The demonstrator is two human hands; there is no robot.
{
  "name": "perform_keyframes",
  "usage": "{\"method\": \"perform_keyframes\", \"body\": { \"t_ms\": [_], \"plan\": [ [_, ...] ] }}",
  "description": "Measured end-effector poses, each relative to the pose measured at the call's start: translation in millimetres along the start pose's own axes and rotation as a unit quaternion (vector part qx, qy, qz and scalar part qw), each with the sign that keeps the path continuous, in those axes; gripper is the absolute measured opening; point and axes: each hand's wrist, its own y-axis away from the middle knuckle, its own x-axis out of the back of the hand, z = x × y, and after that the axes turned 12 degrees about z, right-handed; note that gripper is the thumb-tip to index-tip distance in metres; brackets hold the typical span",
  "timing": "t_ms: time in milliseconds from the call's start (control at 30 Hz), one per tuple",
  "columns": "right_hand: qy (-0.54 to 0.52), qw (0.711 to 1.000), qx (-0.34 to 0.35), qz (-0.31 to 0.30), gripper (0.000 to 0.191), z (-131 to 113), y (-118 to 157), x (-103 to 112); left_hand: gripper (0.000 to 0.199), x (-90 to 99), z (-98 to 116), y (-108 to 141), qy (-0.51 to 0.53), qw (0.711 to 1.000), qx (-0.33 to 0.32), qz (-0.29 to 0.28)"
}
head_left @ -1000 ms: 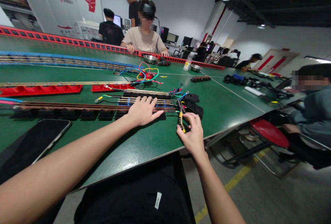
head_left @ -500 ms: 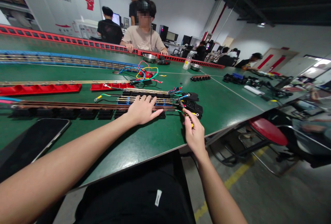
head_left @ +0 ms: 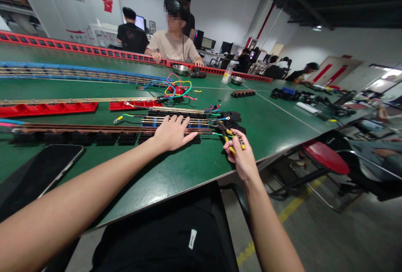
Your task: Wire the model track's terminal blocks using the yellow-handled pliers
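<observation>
My left hand lies flat with fingers spread across the long rail assembly, made of copper-coloured bars on black blocks. In my right hand is a pair of pliers with yellow and black handles, which stand apart. The plier jaws are at the right end of the bars, among thin wires; whether they touch one cannot be made out. A black end piece lies just beyond the jaws. Left of my fingers, a green-and-yellow wire ends in a ring terminal.
A dark phone lies near the front left of the green table. Red channel pieces and a blue rail lie farther back. Across the table sits a person. A bottle and metal bowls stand near the far side.
My right hand has shifted slightly right and turned, and the plier handles have spread apart. My left hand stays in place. A person standing in the background has moved right.
</observation>
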Motion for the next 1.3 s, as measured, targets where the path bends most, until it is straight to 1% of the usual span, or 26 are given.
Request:
{"method": "perform_keyframes", "body": {
  "t_ms": [100, 200, 267, 367, 467, 533, 633, 700, 767, 1000, 1133, 1200, 1300],
  "plan": [
    [0.051, 0.998, 0.041, -0.011, 0.055, 4.7, -0.6, -0.7, 0.076, 0.3, 0.0, -0.3, -0.002, 1.000, -0.001, -0.002],
    [0.093, 0.991, 0.098, -0.012, 0.056, 6.4, -0.4, -1.6, 0.075, 1.5, 0.1, -0.4, -0.005, 1.000, 0.001, -0.005],
    [0.123, 0.983, 0.133, -0.008, 0.055, 2.0, 3.7, -0.5, 0.075, 2.4, 0.2, -0.4, -0.002, 1.000, 0.003, -0.005],
    [0.139, 0.978, 0.155, -0.016, 0.048, -15.7, 17.1, 5.8, 0.075, 2.7, 0.1, 0.0, 0.004, 1.000, 0.003, -0.001],
    [0.151, 0.977, 0.142, -0.040, 0.047, -39.4, 33.1, 16.2, 0.075, 2.3, -0.4, 0.2, 0.006, 1.000, 0.004, 0.000],
    [0.172, 0.976, 0.118, -0.061, 0.048, -52.0, 40.5, 22.8, 0.075, 2.2, -0.8, 0.3, 0.008, 1.000, 0.003, -0.003],
    [0.191, 0.973, 0.086, -0.092, 0.050, -60.6, 43.2, 29.3, 0.076, 2.1, -1.3, 0.5, 0.007, 1.000, 0.000, -0.003],
    [0.191, 0.974, 0.078, -0.094, 0.051, -60.7, 40.6, 30.6, 0.077, 1.8, -1.4, 0.7, 0.006, 1.000, -0.001, 0.000],
    [0.186, 0.976, 0.078, -0.083, 0.052, -58.4, 36.1, 30.2, 0.077, 1.4, -1.4, 0.9, 0.008, 1.000, -0.002, 0.004],
    [0.154, 0.984, 0.072, -0.056, 0.056, -45.2, 16.6, 31.0, 0.075, 1.6, -0.9, 0.5, 0.007, 1.000, 0.004, 0.001],
    [0.153, 0.981, 0.080, -0.087, 0.071, -35.1, 8.8, 32.6, 0.075, 2.4, -1.1, 0.5, 0.007, 1.000, 0.000, 0.000],
    [0.145, 0.982, 0.084, -0.089, 0.075, -31.9, 7.5, 31.5, 0.076, 2.6, -1.0, 0.7, 0.007, 1.000, -0.001, 0.003],
    [0.139, 0.985, 0.070, -0.072, 0.065, -31.4, 6.7, 30.0, 0.075, 2.6, -1.0, 1.0, 0.008, 1.000, -0.001, 0.006]
  ]
}}
